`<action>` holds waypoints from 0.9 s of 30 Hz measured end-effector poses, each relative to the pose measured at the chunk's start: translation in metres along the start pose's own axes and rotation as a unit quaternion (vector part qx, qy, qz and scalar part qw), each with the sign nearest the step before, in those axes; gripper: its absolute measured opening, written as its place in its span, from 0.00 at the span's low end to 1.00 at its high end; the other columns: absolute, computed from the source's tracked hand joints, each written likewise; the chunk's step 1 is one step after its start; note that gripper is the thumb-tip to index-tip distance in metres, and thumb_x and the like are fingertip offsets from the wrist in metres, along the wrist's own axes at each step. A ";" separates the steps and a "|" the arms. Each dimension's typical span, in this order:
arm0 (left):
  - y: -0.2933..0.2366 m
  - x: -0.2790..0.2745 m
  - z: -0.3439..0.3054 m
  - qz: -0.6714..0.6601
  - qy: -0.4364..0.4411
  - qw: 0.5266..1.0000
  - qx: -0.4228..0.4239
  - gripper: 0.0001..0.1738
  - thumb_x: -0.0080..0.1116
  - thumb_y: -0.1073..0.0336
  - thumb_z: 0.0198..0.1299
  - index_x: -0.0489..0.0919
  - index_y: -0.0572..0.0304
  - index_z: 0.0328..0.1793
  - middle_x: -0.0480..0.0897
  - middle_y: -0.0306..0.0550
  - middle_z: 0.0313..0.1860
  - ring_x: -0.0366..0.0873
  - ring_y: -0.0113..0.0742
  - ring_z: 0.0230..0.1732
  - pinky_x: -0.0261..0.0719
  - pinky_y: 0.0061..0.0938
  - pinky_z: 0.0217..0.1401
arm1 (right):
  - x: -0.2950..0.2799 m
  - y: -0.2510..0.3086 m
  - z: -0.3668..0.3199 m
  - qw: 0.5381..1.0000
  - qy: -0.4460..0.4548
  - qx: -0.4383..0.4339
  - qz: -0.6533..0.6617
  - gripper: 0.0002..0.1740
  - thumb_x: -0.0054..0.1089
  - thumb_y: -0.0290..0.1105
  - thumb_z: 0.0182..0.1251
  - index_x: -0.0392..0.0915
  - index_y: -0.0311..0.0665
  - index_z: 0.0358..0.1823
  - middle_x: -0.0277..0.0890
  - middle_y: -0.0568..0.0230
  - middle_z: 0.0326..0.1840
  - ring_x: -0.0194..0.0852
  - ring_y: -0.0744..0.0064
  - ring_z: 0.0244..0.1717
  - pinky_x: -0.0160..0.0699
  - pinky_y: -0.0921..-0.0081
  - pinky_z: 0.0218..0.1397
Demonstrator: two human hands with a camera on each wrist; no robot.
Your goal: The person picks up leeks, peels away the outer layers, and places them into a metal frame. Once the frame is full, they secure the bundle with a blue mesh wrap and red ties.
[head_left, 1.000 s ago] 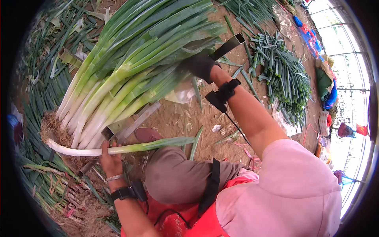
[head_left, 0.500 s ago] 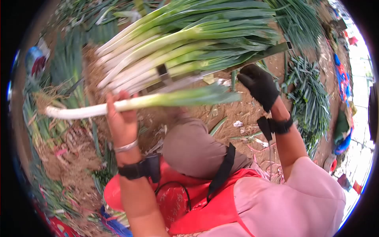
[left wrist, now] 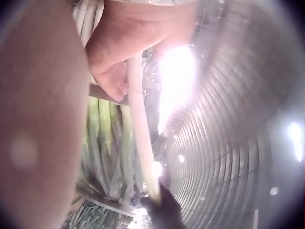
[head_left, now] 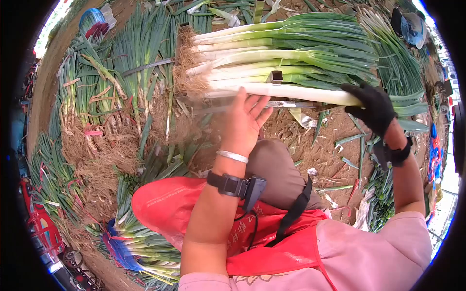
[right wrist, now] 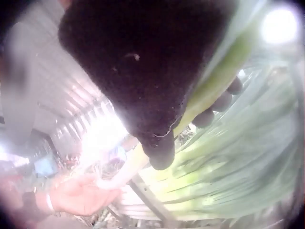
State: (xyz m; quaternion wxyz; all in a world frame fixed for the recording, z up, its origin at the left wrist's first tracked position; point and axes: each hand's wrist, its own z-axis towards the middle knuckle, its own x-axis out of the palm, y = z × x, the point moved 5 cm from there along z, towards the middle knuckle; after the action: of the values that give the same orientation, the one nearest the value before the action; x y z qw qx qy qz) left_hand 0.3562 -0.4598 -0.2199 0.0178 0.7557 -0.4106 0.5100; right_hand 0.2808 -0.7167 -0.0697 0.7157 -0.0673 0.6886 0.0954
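Note:
A single long leek (head_left: 301,92) with a white stalk is held level along the near side of a bunch of leeks (head_left: 291,53). My right hand (head_left: 376,106), in a dark glove, grips it where the stalk turns green. Under the white part lies my bare left hand (head_left: 242,119), palm up with fingers spread; the right wrist view shows the stalk across that palm (right wrist: 78,195). The bunch rests in a metal frame, one square post (head_left: 275,76) rising in front of it. Its bushy roots (head_left: 189,68) point left and its leaves right.
More leeks (head_left: 138,43) with brown roots (head_left: 104,150) cover the ground at left. A bundle in blue wrapping (head_left: 119,250) lies at lower left. Cut green leaves (head_left: 381,194) are heaped at right. Scraps dot the bare soil (head_left: 291,136) beside my knee (head_left: 274,165).
The left hand first held the leek alone, then raised it and swung right with it; its fingers have loosened. The right hand left the bunch's leaves and now grips the leek. The head view turned left.

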 end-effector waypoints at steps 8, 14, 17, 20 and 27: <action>-0.004 -0.026 0.024 0.253 0.005 0.967 -0.028 0.20 0.55 0.56 0.69 0.73 0.60 0.60 0.79 0.52 0.57 0.80 0.41 0.55 0.81 0.37 0.54 | -0.027 -0.028 0.028 0.993 -0.030 -0.039 -0.105 0.27 0.71 0.32 0.49 0.79 0.47 0.55 0.70 0.58 0.34 0.71 0.52 0.38 0.68 0.60 0.44; -0.048 -0.129 0.049 0.357 -0.148 0.922 0.028 0.20 0.54 0.61 0.68 0.74 0.57 0.63 0.74 0.50 0.63 0.75 0.40 0.62 0.78 0.40 0.57 | -0.021 -0.036 0.042 0.987 -0.050 0.041 0.150 0.27 0.68 0.22 0.53 0.77 0.38 0.57 0.75 0.56 0.41 0.76 0.57 0.43 0.72 0.68 0.49; -0.054 -0.180 0.097 0.459 -0.146 0.876 -0.008 0.21 0.57 0.62 0.64 0.75 0.60 0.62 0.72 0.49 0.65 0.73 0.41 0.64 0.78 0.35 0.57 | -0.012 -0.047 0.046 0.986 -0.047 0.061 0.146 0.27 0.68 0.22 0.53 0.77 0.38 0.58 0.75 0.56 0.41 0.75 0.56 0.42 0.72 0.67 0.49; -0.066 -0.200 0.132 0.710 -0.031 0.605 0.359 0.21 0.56 0.62 0.62 0.78 0.68 0.57 0.82 0.61 0.52 0.82 0.53 0.50 0.77 0.38 0.54 | 0.001 -0.075 0.035 0.991 0.006 0.094 0.100 0.27 0.69 0.23 0.53 0.77 0.38 0.58 0.75 0.55 0.41 0.75 0.55 0.42 0.72 0.67 0.49; -0.098 -0.122 0.082 0.660 -0.276 0.660 0.230 0.25 0.57 0.62 0.60 0.72 0.71 0.60 0.81 0.70 0.49 0.79 0.68 0.50 0.75 0.46 0.56 | 0.032 -0.086 0.018 0.996 -0.015 0.052 0.075 0.28 0.69 0.27 0.53 0.76 0.40 0.59 0.76 0.51 0.42 0.76 0.50 0.44 0.73 0.64 0.49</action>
State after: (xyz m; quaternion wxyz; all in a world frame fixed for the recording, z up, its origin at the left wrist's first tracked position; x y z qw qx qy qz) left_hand 0.4628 -0.3583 -0.3163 -0.6121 0.3729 -0.6568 0.2343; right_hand 0.3191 -0.7946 -0.1043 0.7195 0.0229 0.6847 0.1140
